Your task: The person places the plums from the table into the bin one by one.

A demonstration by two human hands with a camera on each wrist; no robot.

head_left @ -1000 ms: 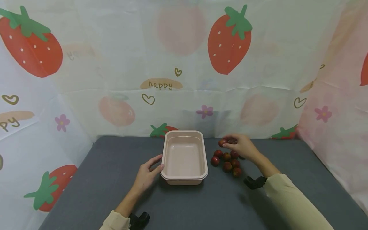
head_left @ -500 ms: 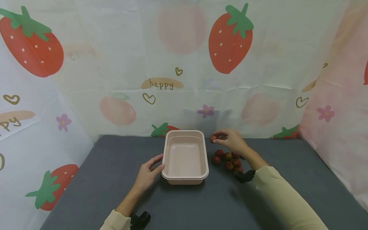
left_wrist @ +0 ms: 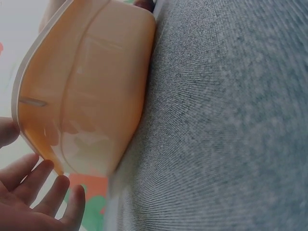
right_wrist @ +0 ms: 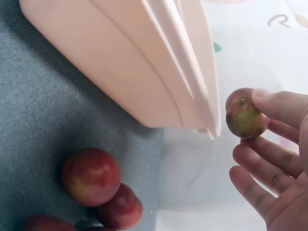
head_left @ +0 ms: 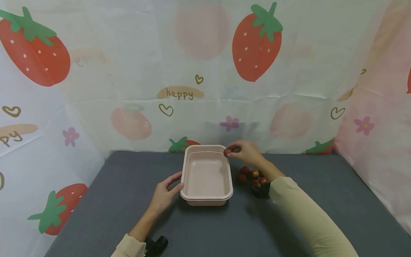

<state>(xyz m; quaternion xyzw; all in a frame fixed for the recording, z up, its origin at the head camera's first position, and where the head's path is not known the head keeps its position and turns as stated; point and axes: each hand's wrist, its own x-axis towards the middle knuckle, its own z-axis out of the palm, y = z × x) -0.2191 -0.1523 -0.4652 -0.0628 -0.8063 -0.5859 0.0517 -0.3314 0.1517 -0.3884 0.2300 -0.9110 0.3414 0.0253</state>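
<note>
A pale pink plastic box [head_left: 207,178] without a lid stands on the grey cloth. My left hand [head_left: 165,194] is at its left side, thumb and fingertips resting on the rim; the left wrist view shows the fingers loosely spread by the rim of the box [left_wrist: 96,86]. My right hand [head_left: 247,155] pinches a dark red plum [head_left: 228,152] at the box's far right corner. Up close, this plum [right_wrist: 245,113] has a yellow-green patch and sits between thumb and fingers, just outside the rim and higher than the cloth.
Several more plums [head_left: 244,170] lie in a cluster right of the box, partly hidden under my right wrist. Two of the plums [right_wrist: 91,176] show clearly in the right wrist view. A strawberry-printed curtain [head_left: 144,71] hangs behind the grey-covered table [head_left: 135,178].
The right hand has moved left with the plum, from above the cluster to the box's far right corner. The left hand and the box have stayed in place.
</note>
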